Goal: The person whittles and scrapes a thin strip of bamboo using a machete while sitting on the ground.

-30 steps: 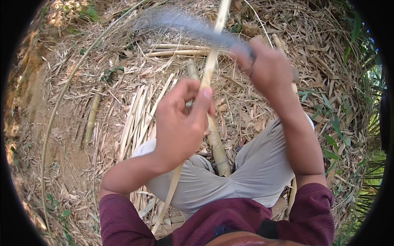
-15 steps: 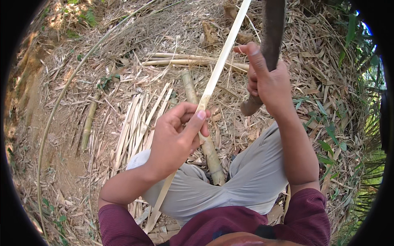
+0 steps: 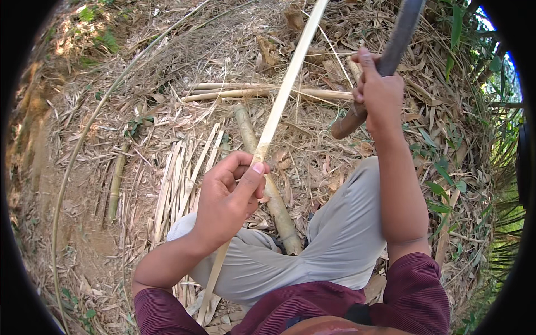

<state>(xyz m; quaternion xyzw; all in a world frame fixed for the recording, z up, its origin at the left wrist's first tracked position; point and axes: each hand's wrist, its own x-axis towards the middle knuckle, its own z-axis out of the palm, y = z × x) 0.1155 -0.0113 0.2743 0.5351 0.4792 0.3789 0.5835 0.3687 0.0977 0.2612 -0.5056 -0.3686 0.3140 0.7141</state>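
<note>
My left hand pinches a long, pale bamboo strip between thumb and fingers. The strip runs from beside my left thigh up past the top edge of the view. To the right, my right hand is wrapped round the wooden handle of a large knife. Its dark blade points up and away, apart from the strip, and its tip is out of view. Between my legs a bamboo pole lies on the ground, partly behind the strip and my left hand.
Several split bamboo strips lie in a bundle left of the pole. Further off, bamboo lengths lie crosswise on the dry leaves. A short bamboo piece and a long thin cane lie at the left. Green plants stand at the right.
The knife and my right hand have shifted right, and the blade now tilts to the right. My left hand and the strip sit slightly further left and lower.
</note>
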